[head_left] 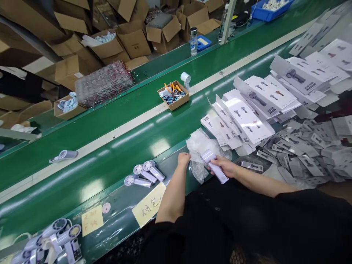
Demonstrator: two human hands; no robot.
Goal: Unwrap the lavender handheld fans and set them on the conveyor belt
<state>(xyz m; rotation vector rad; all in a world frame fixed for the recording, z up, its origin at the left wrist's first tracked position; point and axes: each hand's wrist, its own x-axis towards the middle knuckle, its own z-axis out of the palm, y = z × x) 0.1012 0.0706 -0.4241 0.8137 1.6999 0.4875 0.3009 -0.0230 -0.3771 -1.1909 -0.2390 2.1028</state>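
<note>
Maybe the purple fan (219, 173) could slip, because the right hand (227, 167) holds its handle with only partly curled fingers. At its ten o'clock, the left hand (184, 158) is nearly closed; I cannot tell if it pinches the plastic bags (199, 141), which could snag. White boxes (249, 119) crowd two o'clock; three fans (148, 176) lie toward nine.

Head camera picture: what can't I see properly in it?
All in the head view:
What the left hand holds, if anything: hidden by its curled fingers.
Part of the lilac fan: behind the right hand.
The fan pile: cut off by the bottom edge.
Print on the white boxes: too small.
</note>
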